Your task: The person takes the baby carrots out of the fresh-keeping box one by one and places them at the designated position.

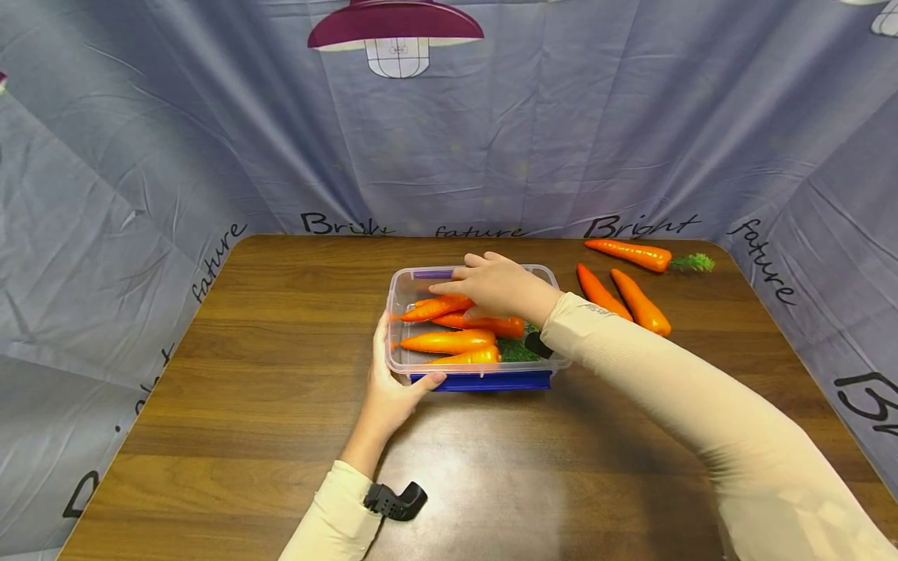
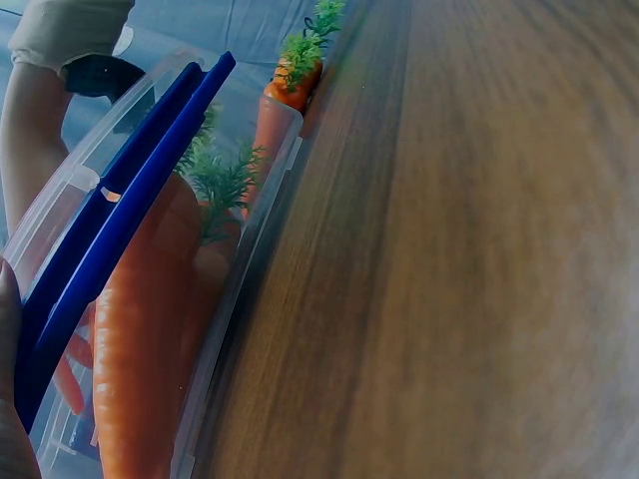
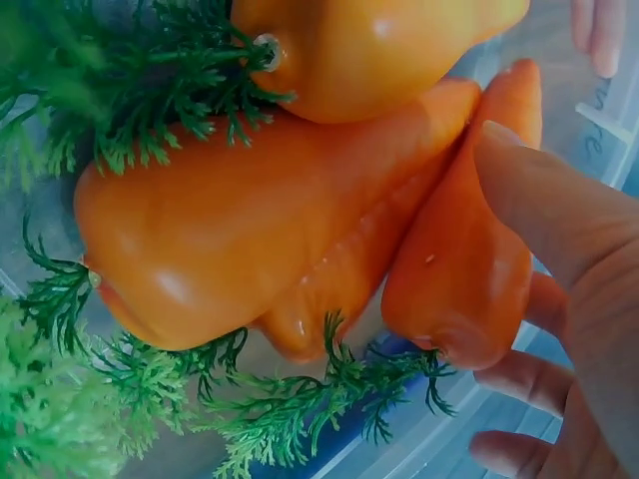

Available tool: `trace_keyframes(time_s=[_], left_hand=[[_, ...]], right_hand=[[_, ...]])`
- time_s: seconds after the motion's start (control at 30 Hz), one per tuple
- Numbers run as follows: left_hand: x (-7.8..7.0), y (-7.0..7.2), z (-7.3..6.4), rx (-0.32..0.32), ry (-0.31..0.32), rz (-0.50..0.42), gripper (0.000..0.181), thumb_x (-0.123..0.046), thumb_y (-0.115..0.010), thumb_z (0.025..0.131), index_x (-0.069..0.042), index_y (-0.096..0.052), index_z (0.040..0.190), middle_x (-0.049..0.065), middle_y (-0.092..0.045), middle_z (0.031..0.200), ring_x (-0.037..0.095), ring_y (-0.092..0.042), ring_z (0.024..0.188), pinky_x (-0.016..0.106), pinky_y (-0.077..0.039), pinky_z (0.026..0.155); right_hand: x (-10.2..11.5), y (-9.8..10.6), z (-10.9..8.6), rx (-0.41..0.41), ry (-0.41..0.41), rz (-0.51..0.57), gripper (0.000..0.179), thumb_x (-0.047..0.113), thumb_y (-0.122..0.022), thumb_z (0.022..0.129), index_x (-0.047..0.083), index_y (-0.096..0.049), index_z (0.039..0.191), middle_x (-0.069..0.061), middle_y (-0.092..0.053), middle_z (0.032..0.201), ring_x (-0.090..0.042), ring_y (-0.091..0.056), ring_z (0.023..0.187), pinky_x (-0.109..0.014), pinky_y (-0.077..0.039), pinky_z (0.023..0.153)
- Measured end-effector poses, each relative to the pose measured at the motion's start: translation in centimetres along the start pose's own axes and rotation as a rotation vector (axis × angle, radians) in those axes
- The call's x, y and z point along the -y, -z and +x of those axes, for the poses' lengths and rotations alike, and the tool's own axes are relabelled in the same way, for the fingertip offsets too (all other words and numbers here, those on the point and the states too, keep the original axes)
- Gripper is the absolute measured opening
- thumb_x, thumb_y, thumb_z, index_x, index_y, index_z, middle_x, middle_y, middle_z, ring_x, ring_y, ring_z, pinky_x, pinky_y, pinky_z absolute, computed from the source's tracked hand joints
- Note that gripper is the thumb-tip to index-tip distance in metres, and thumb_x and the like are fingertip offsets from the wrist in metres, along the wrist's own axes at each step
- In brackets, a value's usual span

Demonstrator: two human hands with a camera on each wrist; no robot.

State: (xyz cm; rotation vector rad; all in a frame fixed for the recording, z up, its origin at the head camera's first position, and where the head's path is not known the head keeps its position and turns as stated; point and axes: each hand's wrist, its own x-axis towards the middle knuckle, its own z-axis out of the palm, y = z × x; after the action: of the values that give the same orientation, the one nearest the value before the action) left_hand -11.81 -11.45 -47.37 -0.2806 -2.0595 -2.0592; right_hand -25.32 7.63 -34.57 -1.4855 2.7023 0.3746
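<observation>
A clear plastic food container [image 1: 400,358] with blue side clips stands on the table, several carrots [image 1: 449,341] lying inside. My left hand [image 1: 389,397] holds its near left corner, thumb along the front rim and fingers at the left wall. Over the container's far side is my right hand [image 1: 501,288], its fingers spread. In the right wrist view its thumb [image 3: 524,185] overlaps an orange carrot [image 3: 454,269], with the other fingers loosely extended on that carrot's far side. Green leafy tops [image 3: 310,399] point toward the container's right end.
To the right of the container lie two carrots [image 1: 640,302] side by side. Behind them, near the table's back edge, is another carrot [image 1: 627,253] with a green top. Grey printed cloth [image 1: 491,156] hangs around the wooden table [image 1: 281,405].
</observation>
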Motion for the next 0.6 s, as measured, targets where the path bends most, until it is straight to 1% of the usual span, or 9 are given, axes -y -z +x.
trace_keyframes(time_s=[0.17, 0.33, 0.43, 0.5, 0.53, 0.6], left_hand=[[-0.2, 0.0, 0.0, 0.001, 0.01, 0.016, 0.114, -0.013, -0.086, 0.077, -0.029, -0.008, 0.159, 0.008, -0.011, 0.167, 0.034, -0.021, 0.151, 0.049, -0.022, 0.123], [-1.7, -0.2, 0.0, 0.002, 0.028, 0.024, 0.115, -0.008, -0.086, 0.077, -0.02, -0.007, 0.16, 0.009, -0.012, 0.167, 0.039, -0.02, 0.151, 0.054, -0.021, 0.122], [-2.5, -0.3, 0.0, 0.007, 0.023, 0.025, 0.115, -0.007, -0.085, 0.077, -0.015, -0.006, 0.16, 0.011, -0.012, 0.167, 0.041, -0.018, 0.151, 0.056, -0.019, 0.122], [-2.4, -0.2, -0.1, 0.003, 0.018, 0.038, 0.115, -0.009, -0.086, 0.076, -0.014, -0.007, 0.16, 0.011, -0.011, 0.167, 0.04, -0.018, 0.151, 0.056, -0.018, 0.122], [-2.2, -0.2, -0.1, -0.001, 0.016, 0.048, 0.115, -0.009, -0.086, 0.076, -0.015, -0.007, 0.16, 0.01, -0.012, 0.167, 0.04, -0.018, 0.151, 0.056, -0.018, 0.122], [-1.5, -0.1, 0.0, -0.007, 0.017, 0.065, 0.117, -0.011, -0.087, 0.076, -0.02, -0.007, 0.16, 0.007, -0.012, 0.167, 0.037, -0.019, 0.151, 0.054, -0.019, 0.122]], right_hand=[[0.3, -0.3, 0.3, 0.029, 0.008, -0.035, 0.065, 0.046, -0.072, 0.089, 0.036, -0.046, 0.148, -0.003, -0.064, 0.13, -0.027, -0.05, 0.11, -0.037, -0.045, 0.085], [0.5, -0.7, 0.4, 0.058, 0.001, -0.058, 0.066, 0.045, -0.071, 0.09, 0.038, -0.043, 0.149, -0.004, -0.063, 0.134, -0.028, -0.051, 0.113, -0.037, -0.045, 0.09], [0.6, -0.8, 0.6, 0.096, -0.007, -0.041, 0.069, 0.045, -0.069, 0.091, 0.039, -0.038, 0.152, -0.005, -0.061, 0.138, -0.028, -0.05, 0.116, -0.039, -0.045, 0.094], [0.6, -0.8, 0.8, 0.139, -0.015, -0.01, 0.071, 0.044, -0.068, 0.092, 0.04, -0.033, 0.154, -0.005, -0.057, 0.143, -0.029, -0.049, 0.121, -0.041, -0.045, 0.099], [0.6, -0.8, 0.9, 0.164, -0.022, 0.014, 0.072, 0.043, -0.068, 0.093, 0.04, -0.031, 0.155, -0.005, -0.054, 0.147, -0.03, -0.047, 0.126, -0.043, -0.044, 0.103], [0.6, -0.9, 1.0, 0.2, -0.033, 0.062, 0.074, 0.04, -0.067, 0.093, 0.041, -0.027, 0.156, -0.004, -0.049, 0.152, -0.033, -0.046, 0.131, -0.047, -0.044, 0.105]])
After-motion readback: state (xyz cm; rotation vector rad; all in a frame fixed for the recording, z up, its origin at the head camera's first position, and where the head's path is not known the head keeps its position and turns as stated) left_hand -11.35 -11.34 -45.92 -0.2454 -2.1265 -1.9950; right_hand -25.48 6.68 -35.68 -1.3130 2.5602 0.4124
